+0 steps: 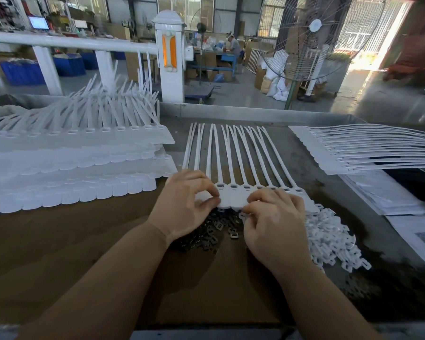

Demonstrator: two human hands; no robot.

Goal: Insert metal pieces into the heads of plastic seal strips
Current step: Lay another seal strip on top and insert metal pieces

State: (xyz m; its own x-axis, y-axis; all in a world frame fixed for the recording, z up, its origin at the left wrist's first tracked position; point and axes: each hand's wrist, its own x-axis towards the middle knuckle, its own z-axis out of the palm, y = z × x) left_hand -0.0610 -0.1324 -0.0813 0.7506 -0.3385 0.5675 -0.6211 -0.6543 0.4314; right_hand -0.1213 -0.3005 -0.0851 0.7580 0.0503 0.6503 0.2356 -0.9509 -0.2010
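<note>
1. Left hand (185, 203) pinches the flat white joined row of plastic seal strips (233, 168), lying mid-desk (59, 241).
2. Right hand (274, 222) pinches its near edge, above small dark metal pieces (216, 231).

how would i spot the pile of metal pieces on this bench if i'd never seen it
Start at the row of white plastic seal strips lying flat in the middle of the worktable, where the left hand and right hand meet. Just nearer than the strip heads, between the wrists, lies the pile of small dark metal pieces. The loose pile to its right is white plastic pieces.
</note>
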